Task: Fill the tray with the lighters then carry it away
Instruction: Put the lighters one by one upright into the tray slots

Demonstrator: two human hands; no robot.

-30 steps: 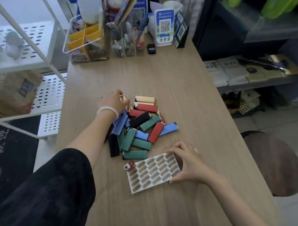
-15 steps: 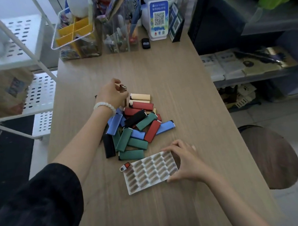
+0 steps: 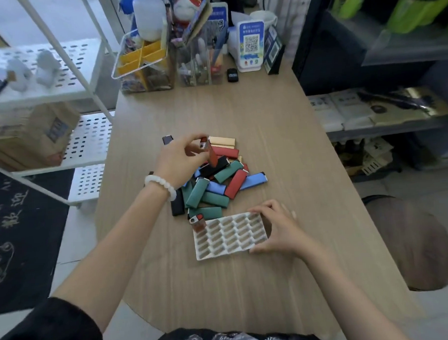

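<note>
A white slotted tray [image 3: 229, 236] lies on the wooden table [image 3: 267, 132] near its front. One red lighter [image 3: 197, 222] stands in the tray's far left corner slot. A pile of lighters [image 3: 214, 181] in green, red, blue, black and beige lies just beyond the tray. My left hand [image 3: 180, 159] hovers over the pile's far side and pinches a red lighter [image 3: 210, 153] by its metal top, the body hanging down. My right hand [image 3: 278, 226] grips the tray's right edge.
A clear organiser with yellow dividers [image 3: 143, 61], pen holders [image 3: 200, 63] and a QR code stand [image 3: 251, 46] crowd the table's far end. A small black object [image 3: 232, 75] lies near them. A white perforated rack [image 3: 67, 71] stands left, a round stool [image 3: 411, 241] right.
My left hand has lifted a red lighter off the pile's far side and now holds it above the pile. My right hand has stayed on the tray.
</note>
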